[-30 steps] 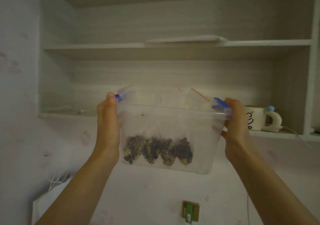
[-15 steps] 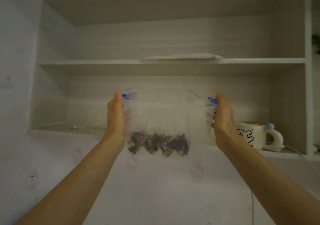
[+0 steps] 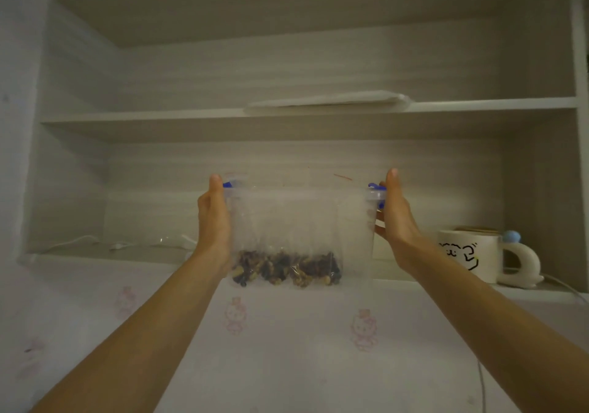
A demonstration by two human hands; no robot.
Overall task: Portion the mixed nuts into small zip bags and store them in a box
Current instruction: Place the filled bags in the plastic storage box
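Observation:
A clear plastic box point(image 3: 299, 221) with blue latches on its lid is held up in front of the lower shelf point(image 3: 105, 255) of a wall cabinet. Several small zip bags of mixed nuts point(image 3: 285, 267) stand in a row along its bottom. My left hand point(image 3: 214, 221) grips the box's left end with the thumb pointing up. My right hand point(image 3: 396, 218) grips the right end, thumb up, fingers wrapped behind the box. The box's base is level with the shelf's front edge.
A white mug point(image 3: 470, 255) with a cartoon face and a white handled object point(image 3: 522, 263) stand on the shelf to the right. Thin clear wrappers point(image 3: 178, 240) lie at its left. A flat white packet point(image 3: 328, 100) rests on the upper shelf.
Both hands have raised the box and pushed it away from me toward the lower shelf. The view has tilted up, so more of the cabinet shows.

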